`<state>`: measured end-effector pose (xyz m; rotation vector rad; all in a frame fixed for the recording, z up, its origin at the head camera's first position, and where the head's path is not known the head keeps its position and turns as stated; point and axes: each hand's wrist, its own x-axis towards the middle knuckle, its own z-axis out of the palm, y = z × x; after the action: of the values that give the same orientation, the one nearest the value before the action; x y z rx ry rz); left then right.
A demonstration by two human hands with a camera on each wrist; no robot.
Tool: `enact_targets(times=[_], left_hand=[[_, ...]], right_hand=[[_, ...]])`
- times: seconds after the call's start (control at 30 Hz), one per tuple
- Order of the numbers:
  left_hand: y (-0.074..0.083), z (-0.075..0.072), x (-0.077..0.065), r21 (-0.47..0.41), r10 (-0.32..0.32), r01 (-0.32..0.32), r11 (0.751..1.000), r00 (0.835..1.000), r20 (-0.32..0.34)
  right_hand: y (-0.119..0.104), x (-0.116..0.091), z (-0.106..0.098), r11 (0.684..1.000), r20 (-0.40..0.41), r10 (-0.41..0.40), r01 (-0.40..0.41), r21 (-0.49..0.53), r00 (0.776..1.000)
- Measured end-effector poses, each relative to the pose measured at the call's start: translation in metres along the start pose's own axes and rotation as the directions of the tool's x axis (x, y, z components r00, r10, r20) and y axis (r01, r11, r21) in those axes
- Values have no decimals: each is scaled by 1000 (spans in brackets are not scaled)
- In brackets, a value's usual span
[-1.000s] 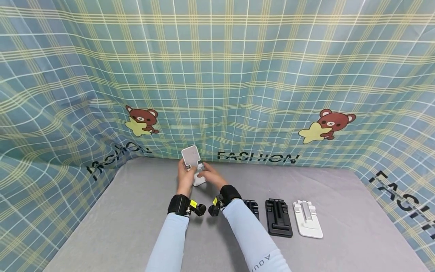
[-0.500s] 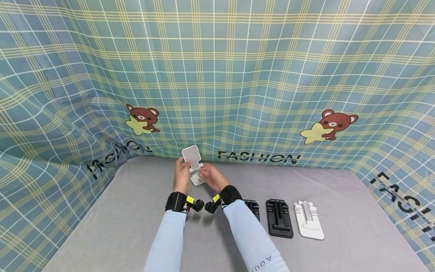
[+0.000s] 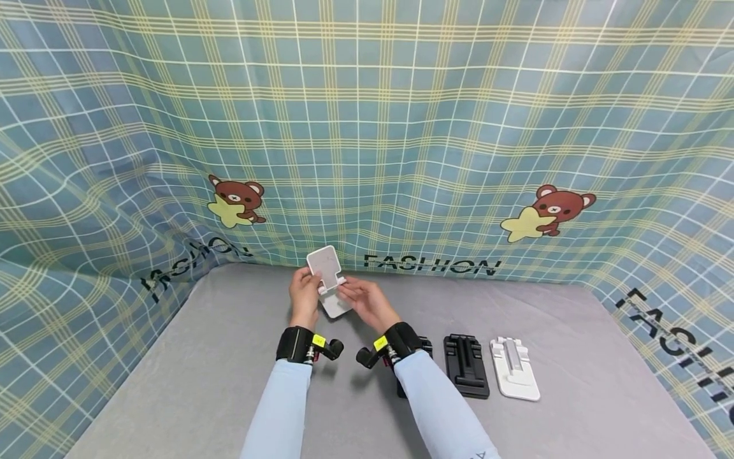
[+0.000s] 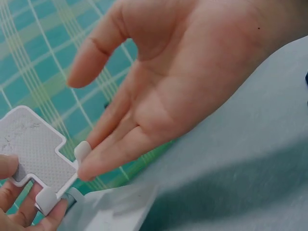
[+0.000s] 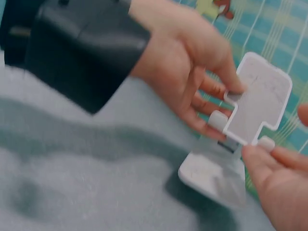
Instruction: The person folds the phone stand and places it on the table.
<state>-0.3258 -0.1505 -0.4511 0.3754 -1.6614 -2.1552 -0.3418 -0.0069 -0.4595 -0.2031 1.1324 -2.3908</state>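
Note:
A white folding phone stand (image 3: 325,266) is unfolded near the far edge of the table, with its plate raised above its base (image 5: 210,179). My left hand (image 3: 304,294) grips the plate's left side; its thumb lies on the front and fingers show behind in the right wrist view. My right hand (image 3: 369,302) has its fingers extended, their tips touching the small hook (image 4: 82,150) at the plate's lower right. The right thumb (image 4: 96,57) stands apart from the stand in the left wrist view.
To the right lie a folded black phone stand (image 3: 466,366) and a folded white one (image 3: 514,368). Another black stand (image 3: 425,345) is partly hidden by the right forearm. A plaid curtain (image 3: 367,159) hangs behind the grey tabletop (image 3: 229,382).
My right hand has drawn slightly right, its fingers straightening and its thumb coming away from the stand. The left hand has shifted a little left along the plate, still gripping it.

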Motion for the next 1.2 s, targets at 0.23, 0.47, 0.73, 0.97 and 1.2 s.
enact_targets(times=[0.23, 0.47, 0.73, 0.97, 1.2], left_hand=[[20, 13, -24, 51, -9, 6, 999, 998, 67], [39, 24, -57, 44, 2, -9, 999, 986, 169], [48, 35, -96, 65, -40, 23, 998, 960, 276], [48, 39, -117, 109, -68, 30, 994, 931, 360], [46, 40, -126, 91, -88, 54, 994, 899, 429]], right_hand=[[-23, -37, 4, 999, -69, -34, 34, 6, 997], [-51, -84, 3, 969, -87, -72, 49, -244, 994], [-83, -138, -20, 866, 74, -50, 80, -494, 996], [-100, -161, -31, 759, 103, 67, 16, -651, 992], [-107, -175, -30, 540, 55, -51, 74, -839, 997]])
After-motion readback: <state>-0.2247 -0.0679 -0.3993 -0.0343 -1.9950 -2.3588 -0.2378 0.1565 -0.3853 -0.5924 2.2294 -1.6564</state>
